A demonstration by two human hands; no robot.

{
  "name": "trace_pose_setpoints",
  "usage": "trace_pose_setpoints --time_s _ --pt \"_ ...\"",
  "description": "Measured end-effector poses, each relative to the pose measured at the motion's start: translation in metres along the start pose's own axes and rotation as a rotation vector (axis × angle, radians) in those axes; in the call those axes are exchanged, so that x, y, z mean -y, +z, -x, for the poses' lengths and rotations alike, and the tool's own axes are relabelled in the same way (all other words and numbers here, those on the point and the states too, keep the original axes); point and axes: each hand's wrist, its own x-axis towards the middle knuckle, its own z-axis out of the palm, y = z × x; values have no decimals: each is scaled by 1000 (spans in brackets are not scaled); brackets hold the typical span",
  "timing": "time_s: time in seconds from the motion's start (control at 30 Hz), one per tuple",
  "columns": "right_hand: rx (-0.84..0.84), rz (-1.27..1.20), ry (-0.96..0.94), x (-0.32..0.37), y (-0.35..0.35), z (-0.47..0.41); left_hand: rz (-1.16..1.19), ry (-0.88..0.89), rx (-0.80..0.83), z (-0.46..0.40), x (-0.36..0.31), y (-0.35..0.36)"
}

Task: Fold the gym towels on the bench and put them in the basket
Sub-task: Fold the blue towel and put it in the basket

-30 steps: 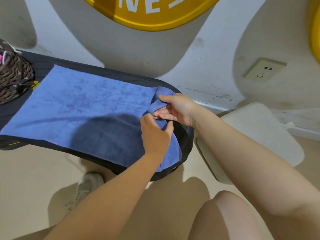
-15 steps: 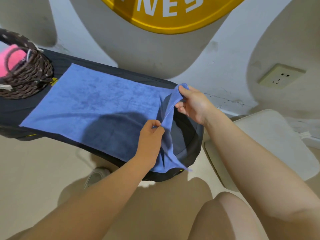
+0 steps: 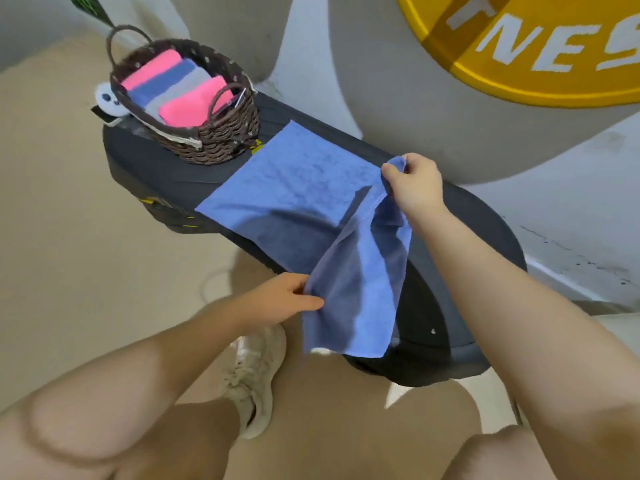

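Head view, near to far: bare knees and a pale sneaker (image 3: 254,379) at the bottom, then the black bench (image 3: 460,299) running from lower right up to upper left. Left hand (image 3: 287,299) sits nearest, at the bench's near edge, fingers and thumb pinching the near edge of the raised end of the blue towel (image 3: 304,188). Right hand (image 3: 414,183) is farther in, toward the wall side, curled round the far corner of that same end and holding it up off the bench. Between the two hands the lifted end hangs in a slack flap; the rest lies flat on the bench. Towel's long axis follows the bench, stretching away from both hands toward the upper left. So the fold direction looks like leftward and away, carrying the held end over the flat part toward the free far end. Beyond that far end, close to its corner, stands the wicker basket (image 3: 221,143) on the bench end, already holding folded pink, blue and grey towels (image 3: 173,88). Left hand is nearer the basket side.
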Motion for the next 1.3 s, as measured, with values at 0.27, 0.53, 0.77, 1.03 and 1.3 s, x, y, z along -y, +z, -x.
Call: trace_pose_setpoints --time_s 0.27,0.53,0.77,1.03,1.3 --pt "-25 -47 -21 32 72 -29 258 98 -468 -17 23 -98" --pt "57 -231 132 56 120 -88 -50 131 -480 -57 42 -152" --pt "-81 396 -58 41 143 -142 232 145 -509 -89 30 -190" --pt "130 63 -15 41 182 -171 -185 56 -542 -108 54 -226" --pt "196 221 54 36 216 -191 -209 17 -577 -109 78 -227"
